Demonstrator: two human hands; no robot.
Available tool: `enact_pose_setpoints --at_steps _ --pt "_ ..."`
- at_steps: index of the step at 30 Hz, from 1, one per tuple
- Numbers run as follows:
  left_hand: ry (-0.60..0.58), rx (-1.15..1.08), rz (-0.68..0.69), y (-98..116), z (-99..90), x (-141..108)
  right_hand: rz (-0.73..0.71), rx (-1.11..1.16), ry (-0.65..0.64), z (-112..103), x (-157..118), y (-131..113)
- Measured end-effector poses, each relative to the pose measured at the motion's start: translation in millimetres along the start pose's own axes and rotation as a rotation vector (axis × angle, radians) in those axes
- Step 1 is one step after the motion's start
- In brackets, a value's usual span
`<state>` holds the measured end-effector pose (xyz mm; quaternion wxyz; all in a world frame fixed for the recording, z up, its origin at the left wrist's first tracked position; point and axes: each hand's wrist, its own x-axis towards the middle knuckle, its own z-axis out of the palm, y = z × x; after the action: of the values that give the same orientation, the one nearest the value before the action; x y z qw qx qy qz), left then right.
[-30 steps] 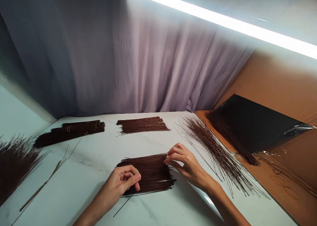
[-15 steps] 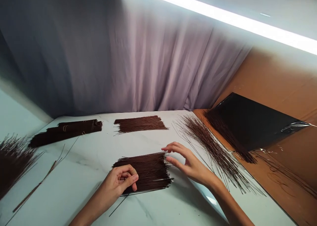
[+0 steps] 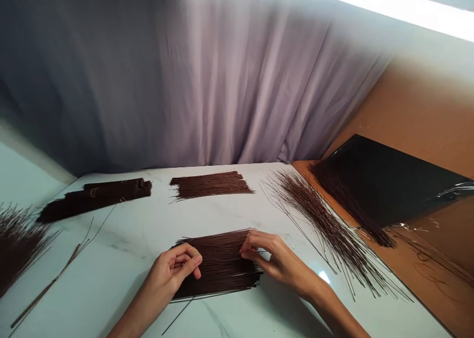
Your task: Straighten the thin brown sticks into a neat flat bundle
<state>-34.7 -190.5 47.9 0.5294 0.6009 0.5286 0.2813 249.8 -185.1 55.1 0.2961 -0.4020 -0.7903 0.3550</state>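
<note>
Sticks (image 3: 222, 269), thin and dark brown, layered at near centre, long axis running left to right between both hands. Left hand (image 3: 176, 271) over the left end, thumb against curled fingers; right hand (image 3: 274, 254) at the right end, fingertips pressed together, perhaps on one strand, too fine to tell. No legible brands, labels or writing.

Around one finger (image 3: 180, 249) of the left grip (image 3: 171, 269), a slender bare hand, a narrow tan band of textured, bandage-like material (image 3: 193, 252) is worn, its exact fabric too small to be made out. The right grip (image 3: 273, 255), likewise a slender bare hand, is joined by a narrow wrist (image 3: 309, 287) to a long, smooth forearm (image 3: 338, 313). Both forearms are seen bare down to the lower edge of the view.
</note>
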Motion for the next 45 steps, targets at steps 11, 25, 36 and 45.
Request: enact_pose_setpoints --at_steps 11,25,36,45 --pt "-0.063 0.005 0.007 -3.2 1.6 -1.5 0.083 0.092 0.100 0.5 4.3 -1.1" --pt "-0.080 0.010 0.009 -3.0 -1.3 -2.1 0.137 0.249 0.020 -14.9 -1.7 4.1" --pt "-0.056 0.007 -0.007 2.5 -2.4 -4.1 0.124 0.139 0.142 -13.6 -1.3 4.7" --pt "-0.098 -0.046 0.006 5.6 -1.7 -5.2 0.117 0.095 0.289 -22.4 -2.0 0.2"
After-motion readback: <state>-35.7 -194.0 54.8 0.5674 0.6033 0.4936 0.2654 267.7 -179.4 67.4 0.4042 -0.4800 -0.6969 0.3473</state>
